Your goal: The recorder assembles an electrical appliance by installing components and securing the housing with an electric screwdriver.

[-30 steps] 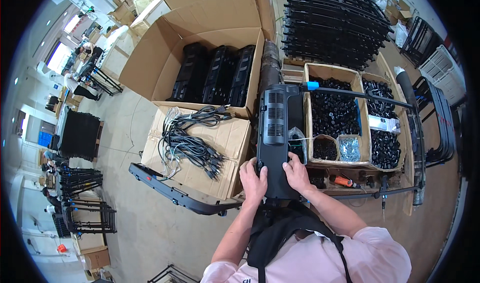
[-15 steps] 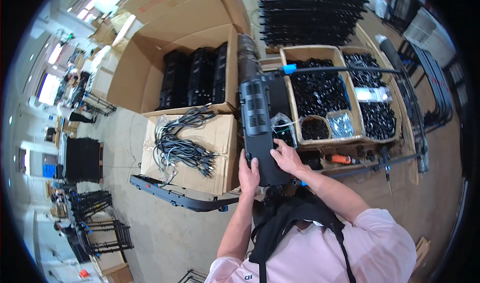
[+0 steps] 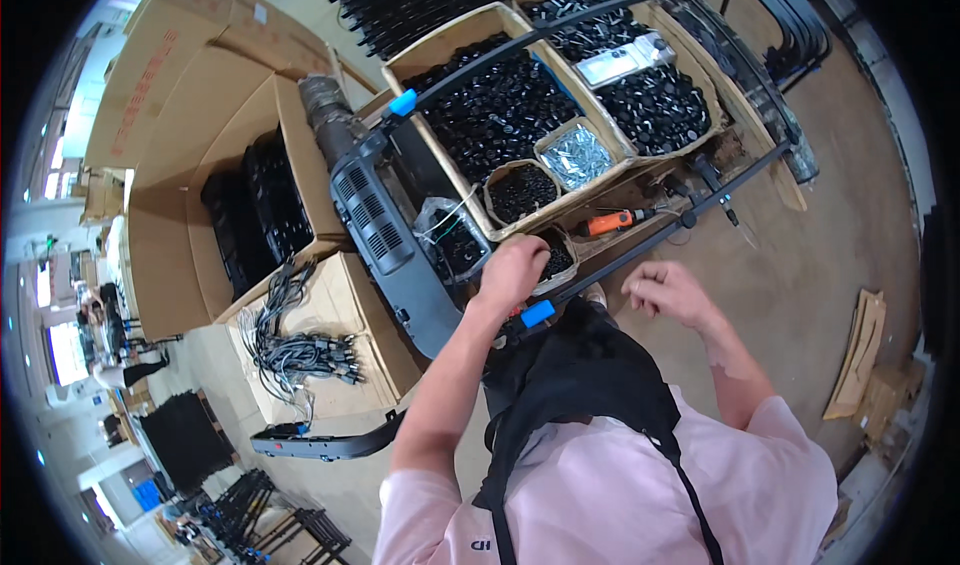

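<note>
My left hand is closed, its curled fingers at the edge of a small bin of small black parts. What those fingers hold, if anything, is hidden. Over the floor to the right, my right hand is raised with its fingers bent in a pinch, and anything in it is too small to make out. A long dark grey plastic housing with vent slots lies to the left of my left hand, untouched. A black tubular frame with blue clips runs close by both hands.
Beyond the hands stand cardboard trays of black knobs and silver screws. An orange power screwdriver lies near them. On the left, a carton holds black housings, with bundled cables on a box before it.
Both hands have left the grey housing. My left hand has moved to the small parts bin, my right hand out to the right. The view has turned right.
</note>
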A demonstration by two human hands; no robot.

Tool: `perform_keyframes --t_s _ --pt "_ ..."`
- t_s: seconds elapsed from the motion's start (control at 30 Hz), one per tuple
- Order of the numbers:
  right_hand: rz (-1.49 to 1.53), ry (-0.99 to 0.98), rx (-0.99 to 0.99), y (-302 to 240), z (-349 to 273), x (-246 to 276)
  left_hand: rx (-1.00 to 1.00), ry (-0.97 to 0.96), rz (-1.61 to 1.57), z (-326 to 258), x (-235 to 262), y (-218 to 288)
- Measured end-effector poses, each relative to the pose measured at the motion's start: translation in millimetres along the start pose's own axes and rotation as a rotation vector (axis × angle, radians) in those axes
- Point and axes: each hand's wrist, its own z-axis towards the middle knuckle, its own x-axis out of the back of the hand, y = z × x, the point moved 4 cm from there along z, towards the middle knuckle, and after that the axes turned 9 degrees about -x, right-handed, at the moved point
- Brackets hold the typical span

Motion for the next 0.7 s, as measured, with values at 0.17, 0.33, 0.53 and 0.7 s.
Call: perform_keyframes --t_s 0.17,0.33,0.53,0.7 --pt "0.100 0.049 -0.040 80.0 18.6 -17.9 -0.079 -0.624 0.247 32.3 -96.0 -79.3" --pt "0.217 0.167 -0.212 135.3 41.0 -16.4 -0.212 -0.606 0.227 47.8 -125.8 -85.8" --pt "0.363 0.334 -0.258 138.7 112.4 -6.6 -0.107 -0.799 0.337 53.1 -141.3 -90.5" --pt "0.735 0.491 -0.173 152.5 209.2 -3.2 -0.181 -0.838 0.264 52.9 -155.4 -104.4"
